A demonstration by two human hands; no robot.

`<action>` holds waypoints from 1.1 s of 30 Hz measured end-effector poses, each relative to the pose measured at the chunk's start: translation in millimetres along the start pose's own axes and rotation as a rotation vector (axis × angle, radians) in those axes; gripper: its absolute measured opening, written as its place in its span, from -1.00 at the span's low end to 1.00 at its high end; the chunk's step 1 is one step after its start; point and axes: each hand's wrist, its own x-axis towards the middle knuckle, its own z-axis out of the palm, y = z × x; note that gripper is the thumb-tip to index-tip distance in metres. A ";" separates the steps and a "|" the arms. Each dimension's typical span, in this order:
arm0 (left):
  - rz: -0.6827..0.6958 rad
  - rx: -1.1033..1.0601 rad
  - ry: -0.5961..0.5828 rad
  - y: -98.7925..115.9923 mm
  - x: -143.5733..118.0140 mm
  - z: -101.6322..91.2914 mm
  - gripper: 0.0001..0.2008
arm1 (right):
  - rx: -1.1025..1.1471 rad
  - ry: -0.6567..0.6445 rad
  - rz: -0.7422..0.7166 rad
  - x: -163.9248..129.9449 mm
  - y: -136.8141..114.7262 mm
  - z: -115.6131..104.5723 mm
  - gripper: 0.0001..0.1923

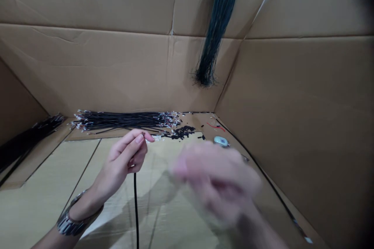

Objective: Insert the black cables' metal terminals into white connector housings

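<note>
My left hand (128, 153), with a metal-band watch (71, 218) on its wrist, is closed in a pinch on a black cable (135, 202). A short copper-coloured end of the cable pokes out at the fingertips, and the rest hangs straight down below the hand. To the right, my right hand (217, 179) is smeared by motion, apart from the cable. Its fingers look curled, but whether they hold anything is not visible.
A bundle of black cables (122, 120) with stripped ends lies along the back cardboard wall (111, 62). Beside it are small black tube pieces (182, 133), a red wire (216, 126) and a pale round object (221, 141). More cables (26, 140) lie left; dark green strands (217, 27) hang above.
</note>
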 end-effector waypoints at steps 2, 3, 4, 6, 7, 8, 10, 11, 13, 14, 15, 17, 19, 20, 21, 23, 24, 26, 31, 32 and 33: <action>-0.012 0.012 0.003 -1.1 0.0 -3.3 -0.77 | 0.210 -0.404 0.171 -24.3 41.3 23.1 -0.68; -0.029 0.015 -0.004 -1.8 0.3 -4.3 -0.77 | 0.306 -0.650 0.290 -42.6 61.6 35.4 -0.73; -0.051 0.014 -0.015 -2.5 0.9 -4.7 -0.76 | 0.364 -0.860 0.405 -63.9 80.6 47.6 -0.72; -0.092 0.001 -0.040 -4.6 3.6 -3.1 -0.75 | 0.342 -1.073 0.549 -110.1 111.3 68.9 -0.73; -0.106 -0.010 -0.049 -6.0 5.6 -1.3 -0.74 | 0.328 -1.109 0.580 -131.8 122.0 77.4 -0.74; -0.116 -0.019 -0.052 -7.7 8.0 0.9 -0.74 | 0.315 -1.137 0.608 -151.0 129.6 84.3 -0.74; -0.133 -0.036 -0.047 -11.8 13.4 5.8 -0.74 | 0.292 -1.179 0.654 -178.8 136.8 94.2 -0.77; -0.147 -0.041 -0.042 -13.8 16.2 7.9 -0.73 | 0.281 -1.190 0.669 -187.3 137.5 97.5 -0.78; -0.182 -0.043 -0.041 -17.3 21.3 10.6 -0.71 | 0.260 -1.199 0.689 -195.1 136.3 101.9 -0.78; -0.201 -0.037 -0.041 -18.4 23.6 11.0 -0.69 | 0.248 -1.198 0.695 -195.6 135.0 103.1 -0.76; -0.220 -0.031 -0.039 -19.0 25.6 10.8 -0.69 | 0.239 -1.194 0.699 -194.3 133.5 103.8 -0.75; -0.251 -0.023 -0.036 -19.2 29.5 9.2 -0.68 | 0.233 -1.183 0.699 -187.5 129.6 103.6 -0.76; -0.273 -0.029 -0.044 -19.0 33.3 7.1 -0.68 | 0.257 -1.161 0.689 -174.5 123.2 102.1 -0.82; -0.277 -0.036 -0.058 -18.9 35.3 6.1 -0.68 | 0.280 -1.142 0.684 -165.4 118.4 101.0 -0.83; -0.277 -0.040 -0.078 -18.9 37.3 5.3 -0.67 | 0.311 -1.119 0.680 -154.2 112.3 99.6 -0.81; -0.273 -0.022 -0.123 -18.9 40.8 4.1 -0.66 | 0.397 -1.058 0.678 -125.7 96.4 94.7 -0.81; -0.273 0.004 -0.148 -18.6 41.9 3.6 -0.66 | 0.456 -1.026 0.676 -108.8 86.9 90.7 -0.82; -0.265 0.077 -0.182 -16.9 42.1 2.0 -0.65 | 0.588 -0.931 0.668 -71.7 66.4 79.3 -0.84; -0.162 0.264 -0.178 -1.7 29.0 -8.2 -0.64 | 1.007 -0.569 0.565 8.4 23.9 43.0 -0.82; -0.138 0.300 -0.177 3.1 24.9 -10.8 -0.64 | 0.998 -0.575 0.554 18.1 17.8 37.7 -0.77; -0.116 0.331 -0.177 8.2 20.8 -13.1 -0.64 | 0.986 -0.583 0.535 25.6 12.2 33.6 -0.74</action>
